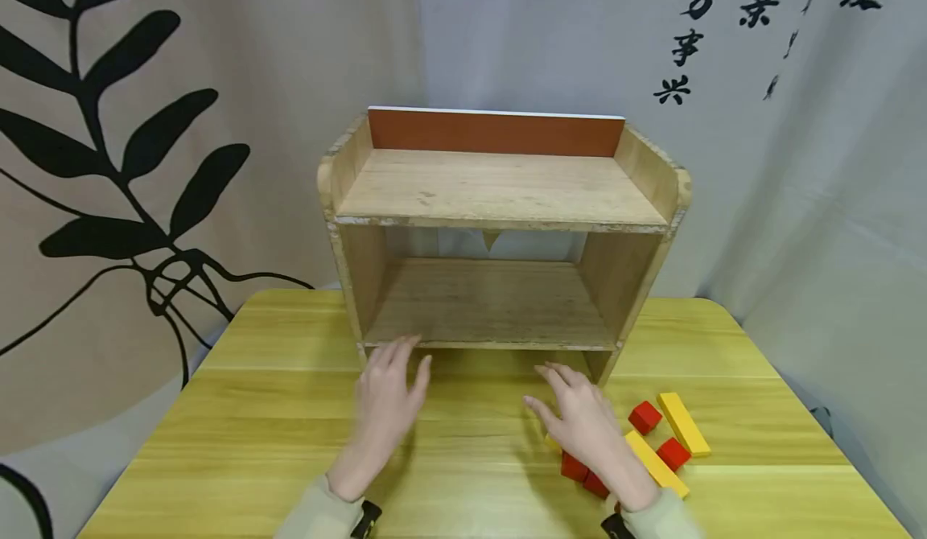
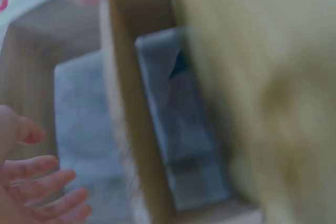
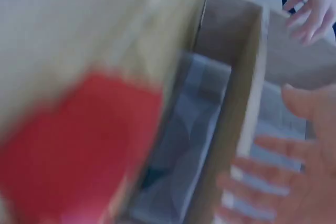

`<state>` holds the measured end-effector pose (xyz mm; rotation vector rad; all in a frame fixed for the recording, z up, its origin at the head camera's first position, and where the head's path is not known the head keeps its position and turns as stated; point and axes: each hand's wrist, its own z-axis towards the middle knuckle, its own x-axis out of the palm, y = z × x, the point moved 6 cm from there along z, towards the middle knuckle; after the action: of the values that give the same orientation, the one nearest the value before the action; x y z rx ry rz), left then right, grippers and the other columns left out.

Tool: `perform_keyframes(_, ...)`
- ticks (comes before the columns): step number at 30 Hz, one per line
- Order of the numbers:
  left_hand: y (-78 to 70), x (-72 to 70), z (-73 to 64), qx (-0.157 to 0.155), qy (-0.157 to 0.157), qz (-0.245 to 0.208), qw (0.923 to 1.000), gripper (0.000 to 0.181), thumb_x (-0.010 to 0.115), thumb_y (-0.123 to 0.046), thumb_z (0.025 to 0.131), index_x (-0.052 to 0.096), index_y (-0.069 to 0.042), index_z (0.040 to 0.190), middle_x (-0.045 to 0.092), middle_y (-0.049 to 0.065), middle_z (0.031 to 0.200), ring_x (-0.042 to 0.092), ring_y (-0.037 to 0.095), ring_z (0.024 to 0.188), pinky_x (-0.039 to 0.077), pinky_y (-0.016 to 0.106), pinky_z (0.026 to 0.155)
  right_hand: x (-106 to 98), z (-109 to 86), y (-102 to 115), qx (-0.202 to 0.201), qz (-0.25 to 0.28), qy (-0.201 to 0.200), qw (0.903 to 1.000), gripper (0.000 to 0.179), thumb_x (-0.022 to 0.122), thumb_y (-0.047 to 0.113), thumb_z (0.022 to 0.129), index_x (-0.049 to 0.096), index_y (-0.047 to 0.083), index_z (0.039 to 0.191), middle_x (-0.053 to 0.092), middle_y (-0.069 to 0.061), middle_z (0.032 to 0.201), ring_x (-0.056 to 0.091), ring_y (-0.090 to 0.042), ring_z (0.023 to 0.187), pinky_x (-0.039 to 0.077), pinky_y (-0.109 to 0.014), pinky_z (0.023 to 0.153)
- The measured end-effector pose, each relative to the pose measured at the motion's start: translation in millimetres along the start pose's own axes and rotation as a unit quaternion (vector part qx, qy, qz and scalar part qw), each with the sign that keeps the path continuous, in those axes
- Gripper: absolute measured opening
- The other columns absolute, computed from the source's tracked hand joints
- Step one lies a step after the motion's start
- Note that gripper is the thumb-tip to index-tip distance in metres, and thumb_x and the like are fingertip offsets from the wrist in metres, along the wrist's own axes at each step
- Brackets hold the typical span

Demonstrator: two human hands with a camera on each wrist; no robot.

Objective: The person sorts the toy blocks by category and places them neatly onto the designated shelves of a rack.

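A small two-tier wooden shelf (image 1: pixel 500 302) stands upright on the table. My left hand (image 1: pixel 391 398) reaches toward the left part of its lower front edge, fingers extended, fingertips overlapping that edge in the head view. Lower right of it, my right hand (image 1: pixel 587 418) hovers in front of the shelf, fingers spread and slightly bent. Both palms hold nothing. In the left wrist view, loose fingers (image 2: pixel 47 182) show before the shelf board (image 2: pixel 126 124). Fingers (image 3: pixel 257 177) of the right hand spread near the same board in the right wrist view.
Red cubes (image 1: pixel 644 417) and yellow bars (image 1: pixel 657 464) lie on the table (image 1: pixel 239 442) around and partly behind the right forearm. A large red block (image 3: pixel 84 145) looms blurred in the right wrist view. Behind the table hangs a pale curtain (image 1: pixel 543 32) with dark lettering and a leaf print.
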<state>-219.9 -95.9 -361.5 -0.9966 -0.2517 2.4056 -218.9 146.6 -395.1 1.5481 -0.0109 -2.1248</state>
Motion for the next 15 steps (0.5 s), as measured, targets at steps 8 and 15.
perform_keyframes(8, 33.2, -54.9, 34.7, -0.035, -0.142, -0.013, 0.9891, 0.023, 0.065, -0.009, 0.086, 0.065, 0.008, 0.103, 0.069, 0.025, 0.095, 0.066, 0.04, 0.078, 0.054, 0.048, 0.062, -1.4, 8.9, -49.5, -0.086, 0.088, 0.168, 0.9781, 0.038, 0.061, 0.023, 0.091, 0.059, 0.003, 0.124, 0.064, -0.012, 0.123, 0.061, -0.03, 0.113, 0.051, -0.045, 0.091)
perform_keyframes(15, 59.3, -68.8, 61.5, -0.105, -0.122, -0.028, 0.9865, 0.032, 0.061, -0.015, 0.09, 0.059, 0.008, 0.112, 0.065, 0.025, 0.106, 0.066, 0.04, 0.083, 0.052, 0.05, 0.063, 15.1, 5.4, -80.6, -0.097, 0.106, 0.239, 0.9603, 0.036, 0.064, 0.024, 0.089, 0.062, 0.006, 0.121, 0.065, -0.01, 0.122, 0.06, -0.033, 0.113, 0.05, -0.047, 0.092)
